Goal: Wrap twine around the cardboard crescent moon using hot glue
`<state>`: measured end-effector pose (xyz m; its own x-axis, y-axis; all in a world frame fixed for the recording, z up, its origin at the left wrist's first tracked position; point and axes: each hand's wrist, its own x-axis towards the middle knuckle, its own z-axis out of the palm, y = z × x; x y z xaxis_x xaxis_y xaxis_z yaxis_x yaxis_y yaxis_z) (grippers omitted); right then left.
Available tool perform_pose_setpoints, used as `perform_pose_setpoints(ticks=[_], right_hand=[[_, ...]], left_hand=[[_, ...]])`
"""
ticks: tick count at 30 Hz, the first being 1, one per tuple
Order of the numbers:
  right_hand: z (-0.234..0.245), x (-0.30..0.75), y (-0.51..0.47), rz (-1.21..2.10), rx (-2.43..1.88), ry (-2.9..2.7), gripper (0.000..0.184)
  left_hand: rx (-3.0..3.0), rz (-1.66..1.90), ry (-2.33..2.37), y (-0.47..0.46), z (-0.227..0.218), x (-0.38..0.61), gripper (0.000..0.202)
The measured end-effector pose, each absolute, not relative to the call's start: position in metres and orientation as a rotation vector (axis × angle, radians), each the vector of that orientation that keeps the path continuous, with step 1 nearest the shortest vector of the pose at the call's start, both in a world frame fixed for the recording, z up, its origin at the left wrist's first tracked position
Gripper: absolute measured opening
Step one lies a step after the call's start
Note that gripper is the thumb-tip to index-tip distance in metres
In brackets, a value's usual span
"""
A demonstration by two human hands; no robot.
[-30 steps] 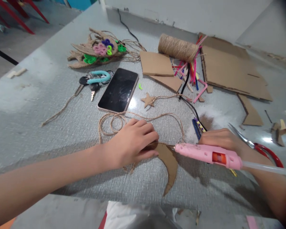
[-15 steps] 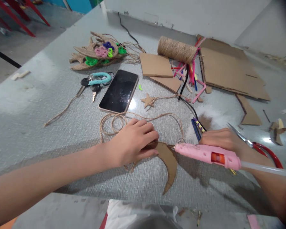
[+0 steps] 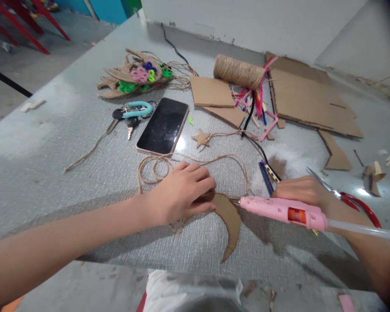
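My left hand lies on the upper end of a crescent-shaped cardboard piece, fingers curled and pressing it to the grey table. My right hand grips a pink hot glue gun, its nozzle touching the crescent's outer edge. A clear glue stick pokes out of the gun's back. A loose jute string loops just beyond my left hand.
Red-handled scissors lie behind my right hand. A phone, keys, a twine star, a jute spool, pipe cleaners, cardboard sheets and a twine ornament fill the table's far half.
Both hands and the glue gun stay in place on the crescent. Only the camera has shifted slightly.
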<state>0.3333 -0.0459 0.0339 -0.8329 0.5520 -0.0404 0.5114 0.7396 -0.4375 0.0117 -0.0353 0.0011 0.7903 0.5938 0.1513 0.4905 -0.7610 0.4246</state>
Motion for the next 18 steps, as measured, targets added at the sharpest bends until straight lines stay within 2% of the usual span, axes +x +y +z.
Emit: perform_pose_setpoints(ticks=[18], right_hand=[[0.0371, 0.3356, -0.0486, 0.709, -0.876, -2.827, 0.020]], left_hand=[[2.626, 0.373, 0.825, -0.0351, 0.0026, 0.0117, 0.028]])
